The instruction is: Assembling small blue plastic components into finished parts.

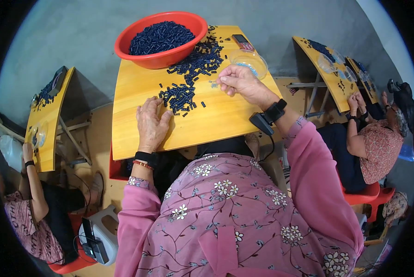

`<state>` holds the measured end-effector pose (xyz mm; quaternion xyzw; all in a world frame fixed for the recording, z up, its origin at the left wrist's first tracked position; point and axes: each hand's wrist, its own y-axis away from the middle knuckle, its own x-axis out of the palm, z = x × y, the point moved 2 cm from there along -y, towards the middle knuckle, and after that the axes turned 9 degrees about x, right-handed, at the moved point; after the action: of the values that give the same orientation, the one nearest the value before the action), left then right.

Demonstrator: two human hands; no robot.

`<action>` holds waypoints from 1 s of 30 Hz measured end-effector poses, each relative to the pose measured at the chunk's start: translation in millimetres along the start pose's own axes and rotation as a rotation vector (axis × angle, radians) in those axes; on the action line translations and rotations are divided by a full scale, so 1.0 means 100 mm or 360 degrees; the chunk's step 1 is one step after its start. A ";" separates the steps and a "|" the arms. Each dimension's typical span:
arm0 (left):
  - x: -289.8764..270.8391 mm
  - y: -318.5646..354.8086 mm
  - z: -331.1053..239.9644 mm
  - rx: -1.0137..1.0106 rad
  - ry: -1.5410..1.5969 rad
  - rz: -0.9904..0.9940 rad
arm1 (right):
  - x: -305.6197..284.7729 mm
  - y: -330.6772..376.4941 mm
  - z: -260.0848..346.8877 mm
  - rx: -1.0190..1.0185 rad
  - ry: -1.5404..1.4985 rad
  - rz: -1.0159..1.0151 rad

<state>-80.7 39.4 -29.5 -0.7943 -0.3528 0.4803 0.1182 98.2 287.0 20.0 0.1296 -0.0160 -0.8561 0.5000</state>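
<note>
While our left hand [151, 123] lies flat, fingers spread, beside the dark pellets [188, 76] strewn across the desk [216, 121], our right hand [238, 82] pinches one small pale piece. A careless sweep (the heap runs right along the far rim) could roll pellets off, and that pinch looks easy to lose.

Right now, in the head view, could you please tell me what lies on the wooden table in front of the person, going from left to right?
Left hand → pile of small dark blue pieces → right hand → clear plastic dish.
</note>
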 end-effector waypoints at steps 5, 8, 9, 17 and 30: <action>-0.03 0.01 -0.01 -0.0021 -0.0019 0.0001 | -0.14 0.16 0.08 0.0021 -0.0568 0.0271; -0.01 -0.02 -0.01 -0.0017 -0.0019 0.0009 | -0.22 0.21 0.12 0.0063 -0.0607 0.0307; 0.00 -0.02 -0.01 -0.0014 -0.0018 0.0010 | -0.25 0.22 0.12 0.0096 -0.0604 0.0297; 0.00 0.00 0.00 -0.0018 -0.0008 0.0017 | -0.40 0.28 0.13 0.0112 -0.0635 0.0286; -0.05 -0.01 0.00 -0.0030 0.0477 -0.0417 | 0.22 0.41 0.45 -0.0274 -0.0049 0.0069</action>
<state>-82.7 37.2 -25.3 -0.8053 -0.4359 0.3340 0.2234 112.3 243.2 65.9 0.0726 0.0473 -0.8452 0.5274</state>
